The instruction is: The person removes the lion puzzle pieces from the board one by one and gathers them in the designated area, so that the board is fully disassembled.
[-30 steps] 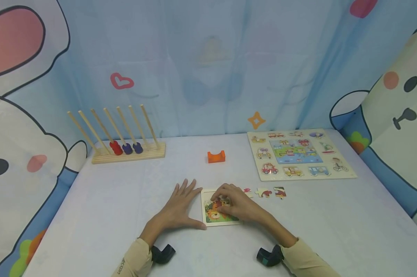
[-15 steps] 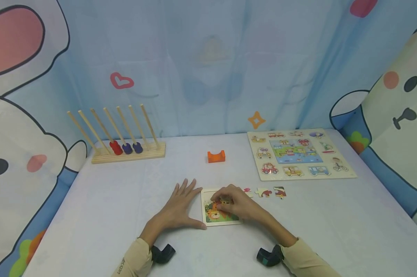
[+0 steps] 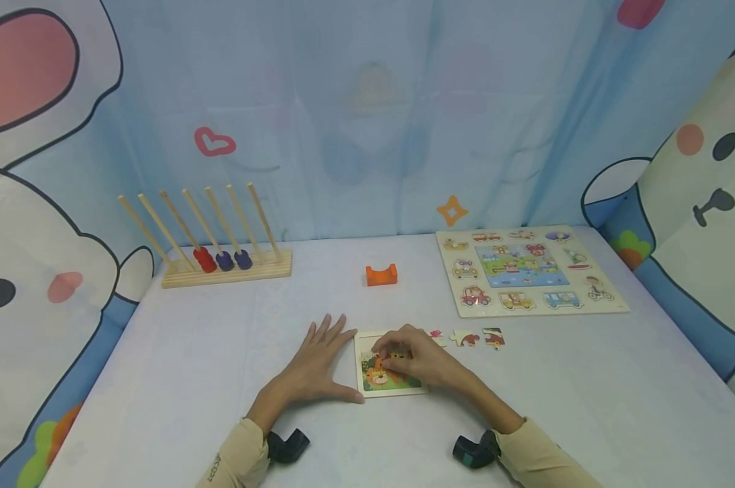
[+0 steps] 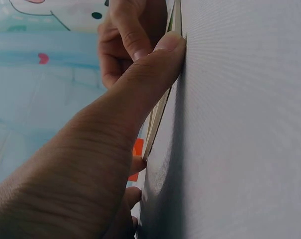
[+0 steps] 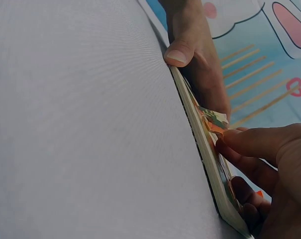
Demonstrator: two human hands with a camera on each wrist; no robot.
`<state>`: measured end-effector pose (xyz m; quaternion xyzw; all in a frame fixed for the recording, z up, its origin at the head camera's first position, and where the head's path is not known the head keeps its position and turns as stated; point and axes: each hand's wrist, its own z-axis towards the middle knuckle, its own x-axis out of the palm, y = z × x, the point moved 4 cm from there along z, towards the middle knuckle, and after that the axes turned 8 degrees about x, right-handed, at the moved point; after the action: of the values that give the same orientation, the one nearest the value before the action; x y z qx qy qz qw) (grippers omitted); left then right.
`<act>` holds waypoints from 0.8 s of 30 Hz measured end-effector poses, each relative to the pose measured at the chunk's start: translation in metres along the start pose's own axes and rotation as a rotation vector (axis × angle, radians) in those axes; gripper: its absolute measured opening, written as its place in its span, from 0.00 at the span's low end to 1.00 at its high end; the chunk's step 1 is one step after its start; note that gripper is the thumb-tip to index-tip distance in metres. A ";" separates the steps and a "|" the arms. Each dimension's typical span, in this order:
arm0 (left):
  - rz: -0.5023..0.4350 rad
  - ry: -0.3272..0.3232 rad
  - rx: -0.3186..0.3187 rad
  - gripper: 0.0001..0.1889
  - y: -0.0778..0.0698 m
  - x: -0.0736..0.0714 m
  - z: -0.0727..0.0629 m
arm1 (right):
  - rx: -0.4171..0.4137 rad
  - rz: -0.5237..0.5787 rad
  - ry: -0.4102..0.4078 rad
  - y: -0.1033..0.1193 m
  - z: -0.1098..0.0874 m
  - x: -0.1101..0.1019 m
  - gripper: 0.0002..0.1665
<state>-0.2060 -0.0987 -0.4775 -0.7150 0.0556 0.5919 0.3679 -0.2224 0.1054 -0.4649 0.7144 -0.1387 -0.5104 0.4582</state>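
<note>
A small jigsaw puzzle in a pale wooden frame [image 3: 394, 394] lies flat on the table, its picture showing an orange animal on green. My left hand [image 3: 315, 366] is spread beside it, the thumb at the near left corner and the index finger at the far left corner. Over the frame, my right hand [image 3: 425, 358] pinches a jigsaw piece [image 5: 215, 118] between thumb and fingers. In the right wrist view this piece is tilted up from the picture. Part of the puzzle's right side is hidden under the right hand. Loose jigsaw pieces [image 3: 465, 339] lie just to the right.
At the back left stands a wooden bead counter [image 3: 227, 272] with upright pegs and red and blue beads. An orange notched block [image 3: 382, 276] sits behind the puzzle. The large vehicle puzzle board [image 3: 453, 305] lies back right. A blue curtain [image 3: 355, 135] closes off the rear.
</note>
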 end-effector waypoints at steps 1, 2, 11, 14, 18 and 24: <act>-0.001 0.000 -0.001 0.59 0.000 0.000 0.000 | -0.002 0.000 0.001 0.000 0.000 0.000 0.12; -0.002 0.001 -0.002 0.59 0.000 0.000 0.000 | -0.003 -0.001 0.002 0.000 0.000 0.000 0.13; 0.002 0.004 -0.002 0.59 -0.001 -0.001 0.001 | -0.021 -0.009 -0.006 -0.002 0.001 0.001 0.14; 0.001 0.003 -0.002 0.59 -0.001 -0.001 0.000 | -0.020 -0.013 -0.012 -0.002 0.001 0.001 0.14; -0.001 0.004 -0.003 0.59 0.000 0.000 0.000 | -0.028 -0.012 -0.011 -0.002 0.001 0.001 0.13; -0.010 -0.012 0.017 0.59 0.000 -0.001 0.000 | -0.035 0.004 -0.006 -0.003 0.002 0.001 0.12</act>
<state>-0.2061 -0.0993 -0.4766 -0.7085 0.0551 0.5938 0.3773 -0.2246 0.1055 -0.4676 0.7044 -0.1328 -0.5139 0.4713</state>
